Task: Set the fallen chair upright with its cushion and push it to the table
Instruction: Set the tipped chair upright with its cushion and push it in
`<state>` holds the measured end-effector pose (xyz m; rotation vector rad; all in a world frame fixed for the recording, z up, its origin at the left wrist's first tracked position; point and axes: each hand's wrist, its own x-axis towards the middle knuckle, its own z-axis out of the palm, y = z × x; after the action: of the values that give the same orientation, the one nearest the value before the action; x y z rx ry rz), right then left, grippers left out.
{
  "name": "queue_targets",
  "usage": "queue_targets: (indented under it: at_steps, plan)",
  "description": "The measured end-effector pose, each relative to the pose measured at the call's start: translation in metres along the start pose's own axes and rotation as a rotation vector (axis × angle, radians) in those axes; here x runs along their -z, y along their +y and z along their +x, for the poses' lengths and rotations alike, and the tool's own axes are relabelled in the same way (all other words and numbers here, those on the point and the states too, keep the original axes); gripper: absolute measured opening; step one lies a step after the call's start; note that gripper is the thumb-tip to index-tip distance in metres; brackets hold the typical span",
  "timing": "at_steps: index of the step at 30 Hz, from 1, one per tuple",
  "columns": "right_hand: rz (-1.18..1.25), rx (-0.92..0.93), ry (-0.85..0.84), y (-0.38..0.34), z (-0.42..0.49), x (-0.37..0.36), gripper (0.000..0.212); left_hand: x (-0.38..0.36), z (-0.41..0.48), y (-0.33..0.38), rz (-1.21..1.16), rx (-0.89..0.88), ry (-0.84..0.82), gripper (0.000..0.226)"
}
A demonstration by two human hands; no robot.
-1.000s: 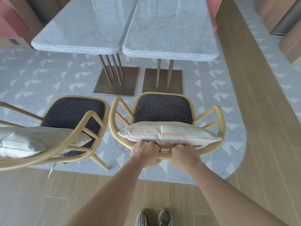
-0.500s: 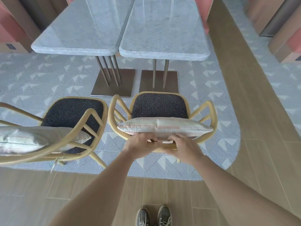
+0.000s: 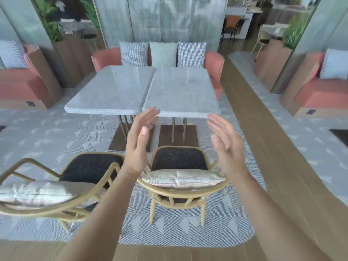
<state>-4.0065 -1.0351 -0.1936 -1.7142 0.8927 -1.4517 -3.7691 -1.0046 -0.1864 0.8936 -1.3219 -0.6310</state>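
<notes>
While raised above the chair [image 3: 179, 194], left hand [image 3: 138, 146], right hand [image 3: 227, 147], palms facing, grip empty

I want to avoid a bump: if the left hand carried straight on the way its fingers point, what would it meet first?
Probably the near edge of the right marble table. The open left hand points up and forward toward it, above the chair. Depth is unclear, so it might pass over.
</notes>
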Motion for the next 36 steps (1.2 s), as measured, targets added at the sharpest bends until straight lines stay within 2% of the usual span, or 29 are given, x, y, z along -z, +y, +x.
queue_targets:
  at_steps: [2,7,13,22,29,36]
  plan:
    - [0.067,0.138,0.029,-0.045,0.011,0.007,0.071,0.008,0.014,0.035,-0.041,-0.101,-0.008,0.073]
    - [0.044,0.219,0.003,-0.107,0.025,0.007,0.094,0.011,0.030,0.085,-0.012,-0.169,-0.041,0.075]
    - [0.023,0.301,-0.050,-0.123,0.028,0.007,0.091,0.010,0.035,0.099,-0.033,-0.228,-0.075,0.071]
    - [-0.005,0.325,-0.050,-0.133,0.030,0.031,0.092,-0.019,0.041,0.109,-0.054,-0.248,-0.107,0.074]
    - [-0.025,0.353,-0.006,-0.134,0.027,0.093,0.094,-0.079,0.051,0.125,-0.077,-0.279,-0.143,0.072]
    - [-0.105,0.405,0.046,-0.139,0.016,0.216,0.097,-0.202,0.050,0.147,-0.146,-0.309,-0.226,0.074]
